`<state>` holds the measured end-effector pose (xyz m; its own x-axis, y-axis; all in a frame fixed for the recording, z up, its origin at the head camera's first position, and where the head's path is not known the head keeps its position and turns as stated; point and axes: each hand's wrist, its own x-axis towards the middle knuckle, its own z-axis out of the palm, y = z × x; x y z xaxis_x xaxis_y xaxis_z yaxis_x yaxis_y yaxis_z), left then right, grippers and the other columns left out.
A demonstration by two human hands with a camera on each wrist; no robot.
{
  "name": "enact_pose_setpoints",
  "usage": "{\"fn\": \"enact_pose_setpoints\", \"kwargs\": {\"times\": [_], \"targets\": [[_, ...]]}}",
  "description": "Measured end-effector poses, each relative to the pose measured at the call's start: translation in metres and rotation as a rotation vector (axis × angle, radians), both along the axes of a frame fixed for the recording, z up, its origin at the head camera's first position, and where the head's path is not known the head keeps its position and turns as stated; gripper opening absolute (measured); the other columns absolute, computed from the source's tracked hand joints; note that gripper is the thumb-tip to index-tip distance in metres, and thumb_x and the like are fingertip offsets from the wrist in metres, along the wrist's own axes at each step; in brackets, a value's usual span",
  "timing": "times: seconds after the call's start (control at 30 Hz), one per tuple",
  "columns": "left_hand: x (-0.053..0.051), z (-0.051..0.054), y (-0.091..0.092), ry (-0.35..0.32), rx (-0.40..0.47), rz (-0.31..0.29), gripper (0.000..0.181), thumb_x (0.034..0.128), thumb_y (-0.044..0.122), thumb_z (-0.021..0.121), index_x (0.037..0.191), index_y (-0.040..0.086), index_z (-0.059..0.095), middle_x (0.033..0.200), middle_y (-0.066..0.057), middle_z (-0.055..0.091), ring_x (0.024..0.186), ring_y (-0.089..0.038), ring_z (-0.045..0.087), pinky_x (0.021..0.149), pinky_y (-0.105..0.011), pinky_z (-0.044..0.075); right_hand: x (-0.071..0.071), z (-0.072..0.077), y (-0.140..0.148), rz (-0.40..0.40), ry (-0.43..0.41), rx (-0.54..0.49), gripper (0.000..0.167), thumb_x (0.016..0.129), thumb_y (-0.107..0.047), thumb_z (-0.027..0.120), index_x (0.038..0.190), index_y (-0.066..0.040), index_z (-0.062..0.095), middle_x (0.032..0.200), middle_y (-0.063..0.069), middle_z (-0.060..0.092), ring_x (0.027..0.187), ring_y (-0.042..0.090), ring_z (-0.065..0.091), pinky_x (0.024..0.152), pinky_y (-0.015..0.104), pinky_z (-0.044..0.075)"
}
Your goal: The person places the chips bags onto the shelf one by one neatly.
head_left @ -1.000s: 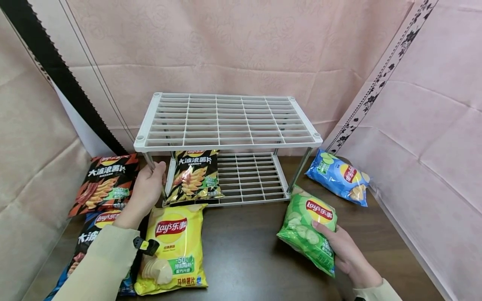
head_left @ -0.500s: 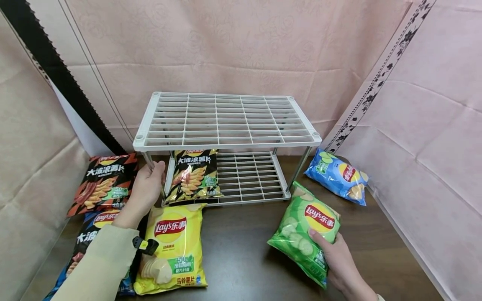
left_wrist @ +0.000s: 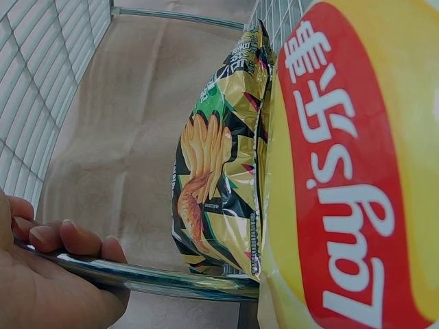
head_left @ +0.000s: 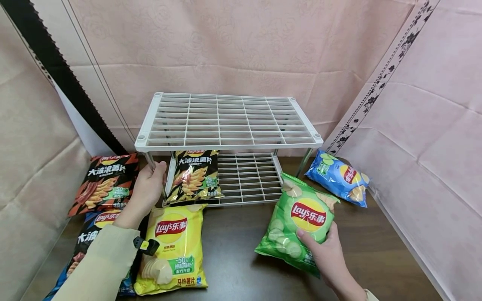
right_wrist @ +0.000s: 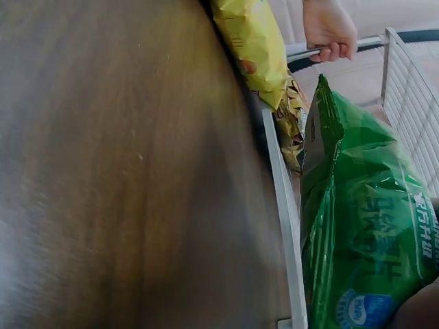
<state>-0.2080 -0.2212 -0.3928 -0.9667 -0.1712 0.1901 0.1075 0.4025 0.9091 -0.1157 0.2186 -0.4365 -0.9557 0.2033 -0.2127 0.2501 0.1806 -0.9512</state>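
Note:
My left hand [head_left: 149, 184] grips the front left metal post [left_wrist: 164, 279] of a white two-tier rack [head_left: 226, 147], its fingers curled round the post in the left wrist view. On the right, my right hand [head_left: 326, 255] holds a green bag of potato chips [head_left: 291, 225], thumb on its front, in front of the rack's right end. The bag is tilted and hides part of the lower shelf's front right corner. A black bag of chips [head_left: 196, 175] leans on the left of the lower shelf [head_left: 252, 175]. A yellow bag of chips [head_left: 173, 251] lies before it.
To the left lie a red-and-black bag of chips [head_left: 105, 184] and a dark blue bag [head_left: 86, 234], partly covered by my left forearm. A light blue bag [head_left: 340, 176] rests right of the rack. Pink cloth walls [head_left: 241, 46] enclose the brown table [head_left: 233, 251].
My right hand has moved left with the green bag, turning it more upright toward the rack's front right corner. My left hand stays on the post.

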Motion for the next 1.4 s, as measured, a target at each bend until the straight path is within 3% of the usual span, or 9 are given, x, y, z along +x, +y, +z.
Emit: {"fn": "enact_pose_setpoints", "kwargs": {"times": [0.27, 0.47, 0.7, 0.93, 1.03, 1.13, 1.27, 1.4], "targets": [[0.001, 0.001, 0.002, 0.016, 0.006, -0.004, 0.054, 0.1034, 0.048, 0.032, 0.085, 0.0, 0.046, 0.072, -0.015, 0.045, 0.047, -0.021, 0.032, 0.045, -0.036, 0.03, -0.011, 0.003, -0.012, 0.099, 0.137, 0.17, 0.096, 0.076, -0.046, 0.08, 0.146, -0.022, 0.018, 0.135, 0.006, 0.041, 0.117, 0.021, 0.048, 0.087, 0.031, 0.049], [0.0, -0.001, 0.001, 0.023, -0.017, 0.013, 0.054, 0.1039, 0.048, 0.03, 0.084, 0.0, 0.045, 0.07, -0.014, 0.044, 0.046, -0.022, 0.032, 0.045, -0.036, 0.03, -0.029, 0.0, -0.032, 0.161, 0.252, 0.174, 0.092, 0.076, -0.044, 0.081, 0.145, -0.024, 0.022, 0.133, 0.002, 0.044, 0.115, 0.018, 0.05, 0.089, 0.034, 0.048], [-0.001, -0.002, 0.003, 0.016, -0.006, 0.013, 0.057, 0.1029, 0.051, 0.031, 0.084, -0.001, 0.046, 0.071, -0.014, 0.045, 0.046, -0.023, 0.031, 0.044, -0.037, 0.031, -0.056, -0.002, -0.05, 0.207, 0.325, 0.169, 0.094, 0.075, -0.049, 0.08, 0.146, -0.025, 0.023, 0.129, 0.0, 0.046, 0.111, 0.018, 0.053, 0.085, 0.04, 0.05], [0.0, 0.0, 0.002, 0.02, -0.016, 0.021, 0.057, 0.1027, 0.051, 0.031, 0.085, -0.001, 0.047, 0.07, -0.013, 0.044, 0.047, -0.022, 0.032, 0.046, -0.037, 0.032, -0.086, 0.001, -0.069, 0.247, 0.301, 0.164, 0.098, 0.074, -0.057, 0.078, 0.147, -0.023, 0.023, 0.128, 0.001, 0.047, 0.11, 0.019, 0.055, 0.084, 0.039, 0.051], [0.0, 0.0, 0.002, 0.015, -0.022, 0.022, 0.058, 0.1023, 0.052, 0.031, 0.086, -0.001, 0.048, 0.072, -0.014, 0.045, 0.048, -0.023, 0.033, 0.048, -0.038, 0.032, -0.103, 0.006, -0.076, 0.249, 0.286, 0.167, 0.102, 0.073, -0.059, 0.077, 0.149, -0.021, 0.021, 0.127, 0.002, 0.047, 0.109, 0.019, 0.054, 0.085, 0.038, 0.05], [0.0, 0.0, 0.001, 0.006, -0.027, 0.025, 0.059, 0.1019, 0.054, 0.03, 0.085, 0.0, 0.047, 0.073, -0.016, 0.045, 0.048, -0.023, 0.033, 0.049, -0.038, 0.032, -0.124, 0.009, -0.083, 0.254, 0.266, 0.107, 0.105, 0.073, -0.058, 0.078, 0.152, -0.022, 0.019, 0.125, 0.004, 0.049, 0.107, 0.02, 0.057, 0.085, 0.039, 0.05], [-0.002, -0.001, 0.0, -0.005, -0.034, 0.024, 0.059, 0.1016, 0.055, 0.029, 0.085, 0.001, 0.047, 0.075, -0.018, 0.047, 0.049, -0.024, 0.033, 0.049, -0.039, 0.032, -0.149, 0.01, -0.091, 0.29, 0.219, 0.03, 0.1, 0.074, -0.057, 0.078, 0.15, -0.022, 0.023, 0.124, 0.004, 0.05, 0.104, 0.02, 0.058, 0.082, 0.037, 0.051], [-0.003, -0.002, -0.001, -0.005, -0.041, 0.01, 0.058, 0.1023, 0.053, 0.03, 0.085, 0.001, 0.047, 0.078, -0.021, 0.048, 0.05, -0.025, 0.032, 0.05, -0.039, 0.032, -0.166, 0.009, -0.098, 0.334, 0.191, 0.033, 0.092, 0.075, -0.06, 0.075, 0.144, -0.02, 0.03, 0.122, 0.004, 0.051, 0.103, 0.02, 0.058, 0.081, 0.036, 0.052]]}}
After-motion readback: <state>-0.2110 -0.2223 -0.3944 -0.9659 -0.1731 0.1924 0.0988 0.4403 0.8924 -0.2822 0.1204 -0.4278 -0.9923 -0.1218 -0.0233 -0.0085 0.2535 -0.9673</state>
